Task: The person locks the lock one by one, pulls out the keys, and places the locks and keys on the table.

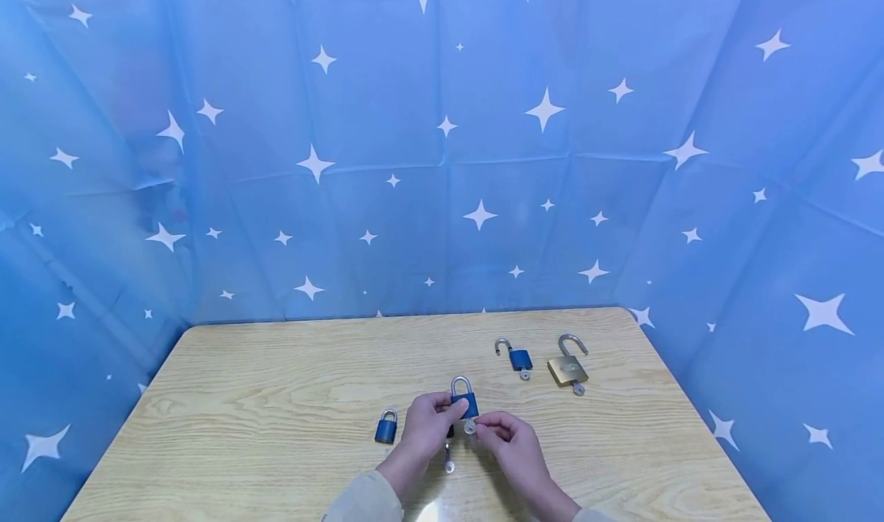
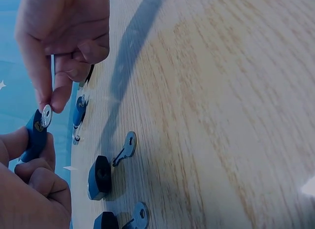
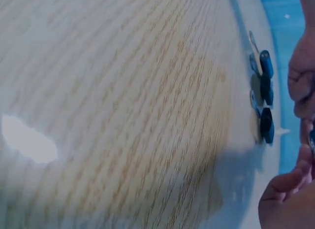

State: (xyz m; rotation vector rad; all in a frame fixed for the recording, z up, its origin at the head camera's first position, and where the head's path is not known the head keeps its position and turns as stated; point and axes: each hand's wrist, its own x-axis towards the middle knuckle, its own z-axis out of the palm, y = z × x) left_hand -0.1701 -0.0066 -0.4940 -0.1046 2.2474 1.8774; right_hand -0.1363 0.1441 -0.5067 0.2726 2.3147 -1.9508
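My left hand (image 1: 423,434) holds a small blue padlock (image 1: 470,405) by its body, thumb across the front. The padlock's shackle points up and looks closed. A silver key (image 1: 470,427) sits at the bottom of the lock, and the thumb and index finger of my right hand (image 1: 512,449) pinch its head. In the left wrist view, the same padlock (image 2: 34,140) is tilted, with the key (image 2: 47,115) at its keyhole end. A dark padlock (image 1: 450,432), mostly hidden by my left hand, lies below with a loose key (image 1: 449,462) near it.
A closed blue padlock (image 1: 386,428) lies left of my hands; a loose key (image 2: 140,216) lies by a padlock in the left wrist view. Farther back on the wooden table (image 1: 276,399), a blue padlock (image 1: 521,360) and a larger brass padlock (image 1: 568,371) have raised shackles and keys inserted.
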